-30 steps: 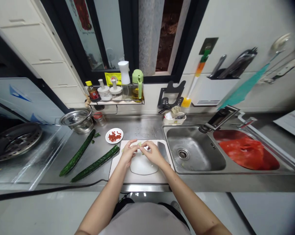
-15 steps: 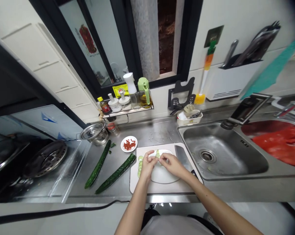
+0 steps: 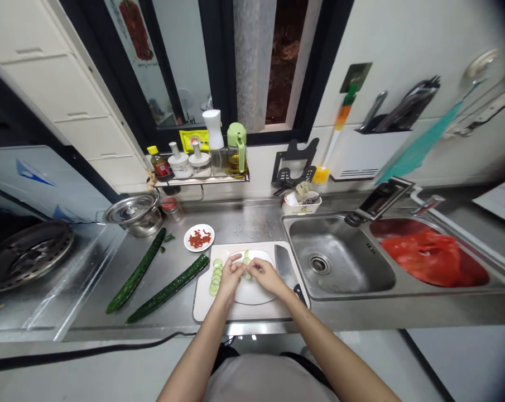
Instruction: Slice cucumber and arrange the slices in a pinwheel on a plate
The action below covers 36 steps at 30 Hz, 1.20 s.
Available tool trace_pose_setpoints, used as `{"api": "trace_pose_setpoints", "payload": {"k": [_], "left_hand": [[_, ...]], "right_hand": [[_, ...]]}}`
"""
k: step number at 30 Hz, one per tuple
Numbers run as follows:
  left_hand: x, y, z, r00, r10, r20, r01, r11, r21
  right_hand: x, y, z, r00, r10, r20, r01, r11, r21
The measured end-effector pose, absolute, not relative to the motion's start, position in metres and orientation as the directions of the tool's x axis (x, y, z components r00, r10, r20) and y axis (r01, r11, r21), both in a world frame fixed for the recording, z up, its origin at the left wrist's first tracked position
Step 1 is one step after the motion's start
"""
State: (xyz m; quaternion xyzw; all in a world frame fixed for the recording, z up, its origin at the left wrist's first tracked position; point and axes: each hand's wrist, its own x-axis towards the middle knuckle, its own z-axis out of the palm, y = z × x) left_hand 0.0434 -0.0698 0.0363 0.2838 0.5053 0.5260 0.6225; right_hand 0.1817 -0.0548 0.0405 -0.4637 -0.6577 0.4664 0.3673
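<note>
My left hand (image 3: 231, 277) and my right hand (image 3: 265, 274) meet over a white plate (image 3: 254, 296), fingertips pinched close together. Between them is a pale green cucumber slice (image 3: 248, 276), partly covered by my fingers. More cucumber slices (image 3: 246, 255) lie on the plate just beyond my fingertips. To the left of my left hand, a row of overlapping slices (image 3: 215, 278) rests on the pale cutting board (image 3: 244, 315), which also bears the plate. A broad-bladed kitchen knife (image 3: 284, 264) lies along the board's right side, its black handle toward me.
Two whole cucumbers (image 3: 168, 288) lie left of the board, near a small white dish (image 3: 189, 239) of chopped red pieces. A lidded steel pot (image 3: 139, 220) stands behind. At right is the steel sink (image 3: 340, 251), with a red bag (image 3: 423, 257) in its second basin. A condiment rack (image 3: 202, 180) hangs behind.
The view has swung to the right, so the counter things appear further left and more of the red bag shows. My hands stay pinched together over the plate.
</note>
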Motion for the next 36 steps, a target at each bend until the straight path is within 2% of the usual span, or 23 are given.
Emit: {"api": "trace_pose_setpoints", "payload": {"k": [6,11,13,22,25,29,33,36], "left_hand": [[0.042,-0.065,0.03,-0.082,0.953,-0.292,-0.366,0.243,0.898],[0.041,-0.059,0.021,-0.074,0.936,-0.343,-0.368,0.294,0.882],[0.041,-0.055,0.017,-0.081,0.931,-0.356,-0.359,0.306,0.882],[0.044,-0.038,-0.001,-0.08,0.949,-0.304,-0.29,0.27,0.918],[0.045,-0.031,-0.012,-0.103,0.955,-0.279,-0.181,0.258,0.949],[0.045,-0.021,-0.022,-0.158,0.95,-0.27,0.056,0.282,0.958],[0.046,-0.017,-0.023,-0.202,0.952,-0.23,0.332,0.287,0.898],[0.047,-0.017,-0.019,-0.213,0.954,-0.211,0.43,0.285,0.857]], "right_hand": [[0.177,-0.048,0.027,-0.275,0.962,0.001,0.181,0.053,-0.982],[0.179,-0.04,0.017,-0.263,0.949,-0.176,0.163,-0.136,-0.977],[0.182,-0.034,0.012,-0.253,0.945,-0.207,0.182,-0.164,-0.97],[0.198,-0.003,-0.007,-0.275,0.96,-0.046,0.371,0.062,-0.926],[0.2,0.002,-0.004,-0.28,0.959,-0.036,0.483,0.108,-0.869],[0.201,0.007,0.001,-0.279,0.959,-0.054,0.605,0.131,-0.785],[0.199,0.012,0.001,-0.278,0.957,-0.081,0.699,0.144,-0.701],[0.198,0.014,0.001,-0.29,0.952,-0.093,0.743,0.163,-0.65]]}}
